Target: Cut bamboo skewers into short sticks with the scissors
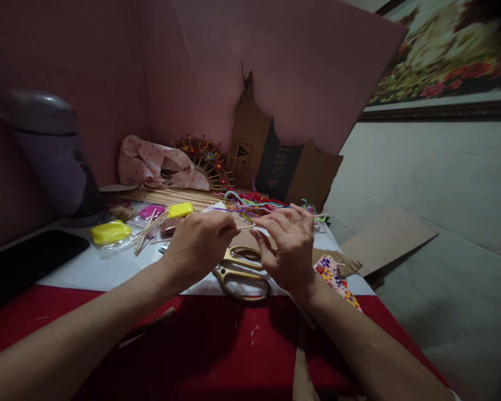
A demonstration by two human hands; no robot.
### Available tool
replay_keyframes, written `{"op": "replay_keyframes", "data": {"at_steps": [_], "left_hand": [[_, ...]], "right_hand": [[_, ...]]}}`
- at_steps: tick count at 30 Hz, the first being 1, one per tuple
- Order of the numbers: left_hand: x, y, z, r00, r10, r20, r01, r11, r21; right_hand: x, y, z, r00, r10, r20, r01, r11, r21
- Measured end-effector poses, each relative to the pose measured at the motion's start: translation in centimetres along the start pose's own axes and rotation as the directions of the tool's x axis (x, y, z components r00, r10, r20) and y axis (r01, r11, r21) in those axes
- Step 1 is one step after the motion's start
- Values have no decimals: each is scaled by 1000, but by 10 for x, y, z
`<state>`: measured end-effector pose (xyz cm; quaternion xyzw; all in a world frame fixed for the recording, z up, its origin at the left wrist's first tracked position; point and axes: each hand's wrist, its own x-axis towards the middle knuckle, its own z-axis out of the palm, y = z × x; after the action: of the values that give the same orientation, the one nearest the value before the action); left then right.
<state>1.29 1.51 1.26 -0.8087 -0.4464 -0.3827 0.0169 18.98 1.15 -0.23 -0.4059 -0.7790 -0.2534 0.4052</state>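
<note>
A thin wooden stick [245, 227] stretches between my two hands above the table. My left hand [204, 238] is closed, pinching one end between thumb and fingers. Thumb and fingertips of my right hand [287, 245] close on the stick farther along, and a pale length shows past the fingers on the right. Just below the hands lies a pair of scissors [222, 272] with gold-coloured handles, its blades mostly hidden by my left hand. A yellow block [180, 210] in clear wrap sits behind my left hand. Colourful fuzzy strands [254, 201] lie tangled behind the right.
Bundled sticks [171, 197] lie at the back beside pink dotted cloth [150, 161]. Torn cardboard [250, 139] leans on the wall. At left are a purple bottle [52, 161], a black phone-like slab [37, 264] and a yellow packet [111, 232]. Flowered fabric [336, 278] lies right.
</note>
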Motion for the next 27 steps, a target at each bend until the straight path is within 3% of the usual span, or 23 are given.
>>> {"op": "replay_keyframes", "data": {"at_steps": [9, 21, 27], "left_hand": [[-3, 4, -2, 995, 63, -77, -40, 962, 270], [-6, 3, 2, 997, 43, -60, -21, 947, 321], [-9, 10, 2, 999, 19, -42, -2, 929, 370]], "right_hand": [[-2, 3, 3, 998, -59, 24, 59, 998, 30], [-6, 1, 4, 995, -51, 85, 46, 997, 57], [-9, -7, 2, 997, -31, 65, 32, 999, -17]]}}
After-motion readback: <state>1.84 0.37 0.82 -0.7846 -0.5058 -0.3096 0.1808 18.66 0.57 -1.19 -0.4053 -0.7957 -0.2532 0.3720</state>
